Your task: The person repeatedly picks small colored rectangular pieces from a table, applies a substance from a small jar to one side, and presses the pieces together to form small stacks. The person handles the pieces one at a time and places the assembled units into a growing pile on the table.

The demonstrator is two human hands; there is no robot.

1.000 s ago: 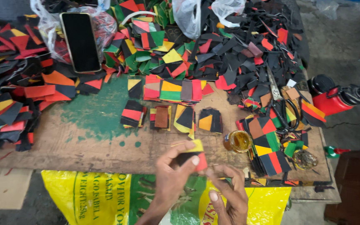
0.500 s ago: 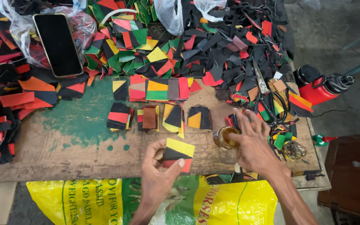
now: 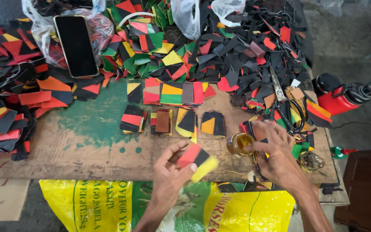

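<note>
**A:** Trying to place the step here. Looks like the glue stage? Seeing a left hand (image 3: 168, 172) clamped on a striped patch (image 3: 198, 160), thumb and fingertips pinching the red end, held just above the near edge of the table (image 3: 86, 150).

**B:** Reads that way, yeah. Got the right hand (image 3: 275, 159) off beside the little glass jar (image 3: 238, 144) of amber stuff, fingers splayed, fingertips at the rim. Can't tell if anything's pinched in there, too blurry. Hands apart, with the jar sitting between them.

**A:** Which way is the patch pointing?

**B:** Diagonal. Long axis running from upper left down to lower right: red end toward the left hand, black in the middle, yellow end hanging free toward the body. Tilted a bit, face up toward the camera.

**A:** So what's needed from here, going by this?

**B:** Guessing only: closing that gap, patch face kept up and level, steady pinch on the red end so the free yellow end doesn't flop. Worth minding the jar, right at the table edge.

**A:** Behind that?

**B:** Row of small patch stacks (image 3: 187, 122), a phone (image 3: 76, 45) on the scrap heap, scissors (image 3: 286, 109) off to the right.
</note>
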